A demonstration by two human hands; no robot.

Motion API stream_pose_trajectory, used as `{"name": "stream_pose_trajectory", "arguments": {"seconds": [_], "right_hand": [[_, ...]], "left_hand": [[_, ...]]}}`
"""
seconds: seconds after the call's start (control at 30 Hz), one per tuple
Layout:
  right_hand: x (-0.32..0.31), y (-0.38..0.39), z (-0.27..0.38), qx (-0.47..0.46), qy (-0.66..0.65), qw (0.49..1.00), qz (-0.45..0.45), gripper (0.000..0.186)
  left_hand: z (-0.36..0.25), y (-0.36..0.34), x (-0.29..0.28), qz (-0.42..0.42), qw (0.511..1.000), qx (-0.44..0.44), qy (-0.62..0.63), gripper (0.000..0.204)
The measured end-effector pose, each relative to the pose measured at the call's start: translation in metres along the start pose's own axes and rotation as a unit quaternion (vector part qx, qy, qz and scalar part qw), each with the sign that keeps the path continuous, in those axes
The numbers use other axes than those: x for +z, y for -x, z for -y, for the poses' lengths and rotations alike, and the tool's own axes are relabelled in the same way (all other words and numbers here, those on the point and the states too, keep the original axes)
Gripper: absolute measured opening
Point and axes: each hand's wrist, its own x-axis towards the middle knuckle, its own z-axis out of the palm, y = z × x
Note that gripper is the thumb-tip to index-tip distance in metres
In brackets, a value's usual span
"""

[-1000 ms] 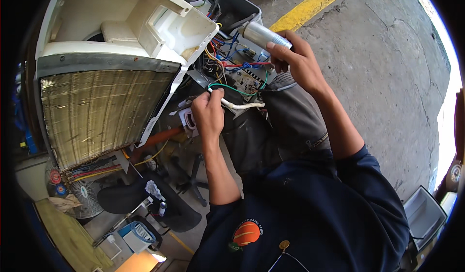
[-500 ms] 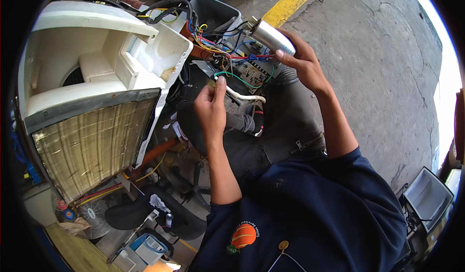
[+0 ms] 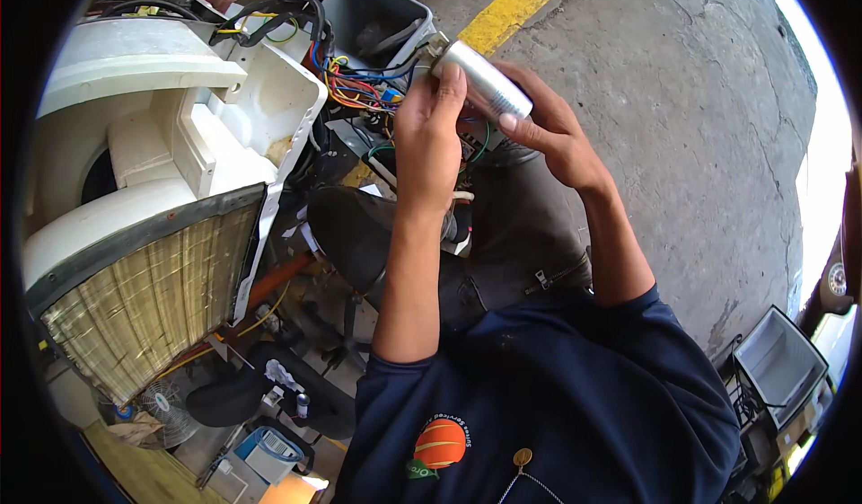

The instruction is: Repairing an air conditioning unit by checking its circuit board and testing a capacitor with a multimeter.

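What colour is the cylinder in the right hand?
Silver cylinder, best seen in the head view.

A shiny silver metal cylinder (image 3: 485, 80) is held aslant in midair, its terminals (image 3: 436, 44) far left, its flat base (image 3: 523, 110) near right.

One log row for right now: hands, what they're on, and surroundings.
Left hand: at terminal end of silver cylinder, grip unclear | Right hand: holding its plain end | Nearby: coloured wires, grey bin, white housing

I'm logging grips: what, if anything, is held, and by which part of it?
A silver cylinder: the right hand grips it near its plain end. The left hand is at its other end; whether it grips cannot be told.
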Motion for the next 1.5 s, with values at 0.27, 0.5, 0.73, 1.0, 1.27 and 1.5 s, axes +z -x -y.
{"name": "stream_pose_trajectory", "arguments": {"seconds": [0.27, 0.5, 0.73, 1.0, 1.27, 1.5], "right_hand": [[-0.005, 0.004, -0.004, 0.01, 0.017, 0.998, 0.052, 0.075], [-0.003, 0.004, -0.009, -0.008, 0.05, 0.996, 0.07, 0.073], [-0.001, 0.003, -0.024, -0.051, -0.07, 0.996, 0.018, 0.062], [0.014, -0.005, -0.031, -0.105, -0.156, 0.98, -0.068, 0.052], [0.021, -0.006, -0.032, -0.114, -0.143, 0.978, -0.103, 0.054], [0.022, -0.007, -0.035, -0.11, -0.154, 0.976, -0.111, 0.056]], "left_hand": [[0.007, -0.013, -0.016, 0.002, 0.997, 0.055, -0.048, 0.037], [0.007, -0.005, -0.021, 0.013, 0.997, 0.056, -0.059, 0.037], [0.004, 0.013, -0.001, -0.029, 0.997, 0.048, 0.043, 0.033], [0.023, 0.027, 0.033, -0.096, 0.971, 0.033, 0.218, 0.051], [0.021, 0.03, 0.043, -0.121, 0.969, 0.038, 0.212, 0.055], [0.023, 0.03, 0.045, -0.128, 0.966, 0.033, 0.223, 0.055]]}}
